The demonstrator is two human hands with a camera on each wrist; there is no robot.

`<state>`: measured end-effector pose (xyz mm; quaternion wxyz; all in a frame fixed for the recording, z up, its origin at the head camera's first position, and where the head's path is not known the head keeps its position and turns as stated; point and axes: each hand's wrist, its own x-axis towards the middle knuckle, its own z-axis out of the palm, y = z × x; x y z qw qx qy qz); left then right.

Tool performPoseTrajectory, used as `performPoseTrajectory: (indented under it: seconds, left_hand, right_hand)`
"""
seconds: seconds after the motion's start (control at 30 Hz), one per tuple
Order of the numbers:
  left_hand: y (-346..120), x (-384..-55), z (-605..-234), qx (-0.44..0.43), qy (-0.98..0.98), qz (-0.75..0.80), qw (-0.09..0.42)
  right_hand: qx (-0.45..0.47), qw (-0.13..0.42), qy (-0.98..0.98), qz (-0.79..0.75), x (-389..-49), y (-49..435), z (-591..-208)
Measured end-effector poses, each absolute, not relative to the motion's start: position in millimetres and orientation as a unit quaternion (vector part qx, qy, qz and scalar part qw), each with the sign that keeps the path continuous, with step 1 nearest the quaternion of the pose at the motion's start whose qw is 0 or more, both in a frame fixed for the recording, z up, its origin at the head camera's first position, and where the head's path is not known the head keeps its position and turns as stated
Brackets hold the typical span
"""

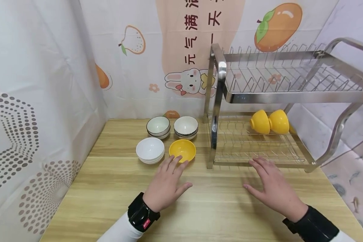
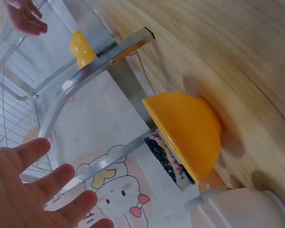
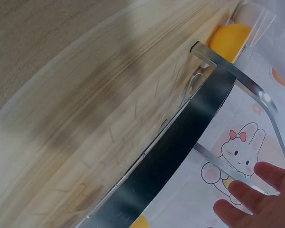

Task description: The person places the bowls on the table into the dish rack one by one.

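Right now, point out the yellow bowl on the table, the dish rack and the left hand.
Yellow bowl point(image 1: 183, 148), head view: inside.
Dish rack point(image 1: 290, 97), head view: upper front rail.
Left hand point(image 1: 164, 185), head view: back of hand.

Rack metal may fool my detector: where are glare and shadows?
Head: glints on the rack, a soft shadow beside the right hand; left wrist: a glint on the rack, shadow by the nearer yellow bowl; right wrist: soft shadows across the table.

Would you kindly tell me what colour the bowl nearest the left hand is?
The bowl is yellow, seen best in the head view.
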<state>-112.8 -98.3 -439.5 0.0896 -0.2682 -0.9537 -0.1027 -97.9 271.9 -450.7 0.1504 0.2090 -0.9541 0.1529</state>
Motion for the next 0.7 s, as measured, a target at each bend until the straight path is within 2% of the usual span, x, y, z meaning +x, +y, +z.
performPoseTrajectory:
  seconds: [0.33, 0.7]
  left_hand:
    - [-91.7, -131.8, -445.5, -0.267, -0.955, -0.1, 0.077]
    - [-69.9, -175.6, -464.1, -0.273, -0.96, -0.057, 0.037]
  right_hand:
    - [0.205, 0.162, -0.954, 0.145, -89.9, 276.4, -447.2]
    - [0.215, 0.176, -0.95, 0.141, -70.4, 274.8, -443.0]
